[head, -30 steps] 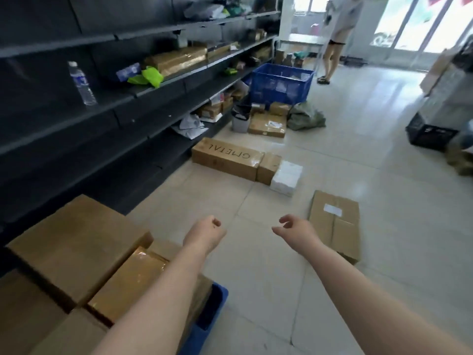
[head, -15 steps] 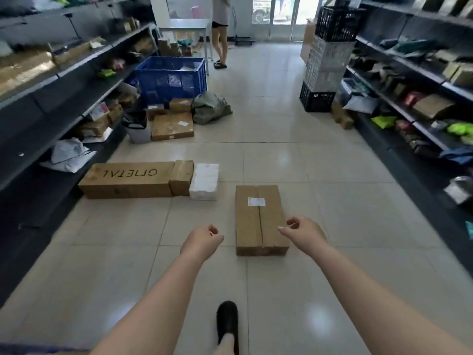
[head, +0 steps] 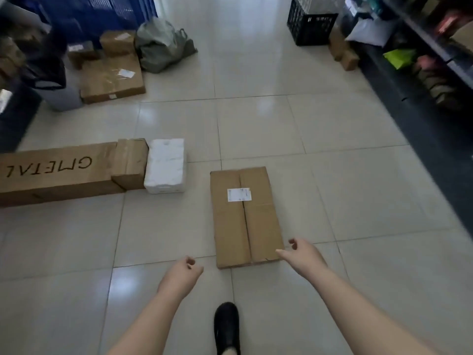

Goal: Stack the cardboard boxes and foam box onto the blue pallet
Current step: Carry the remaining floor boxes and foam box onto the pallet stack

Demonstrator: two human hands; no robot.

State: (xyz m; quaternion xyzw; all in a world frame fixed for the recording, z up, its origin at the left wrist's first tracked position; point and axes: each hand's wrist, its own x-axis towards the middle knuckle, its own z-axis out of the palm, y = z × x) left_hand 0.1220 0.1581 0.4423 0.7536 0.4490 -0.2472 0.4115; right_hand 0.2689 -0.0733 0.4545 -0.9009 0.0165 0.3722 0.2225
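A flat cardboard box with a white label lies on the tiled floor straight ahead. My right hand hovers at its near right corner, fingers loosely curled, holding nothing. My left hand hangs just left of the box's near edge, loosely curled and empty. To the left lie a white foam box, a small cardboard box beside it and a long box marked GMETAL. The blue pallet is out of view.
More cardboard boxes and a grey-green bag sit at the back left by a blue crate. A black crate and dark shelving line the right. My black shoe is on the floor below.
The view swung away from the pallet stack and moved down the aisle. The labelled box is now much closer, and both hands have come down to its near end.
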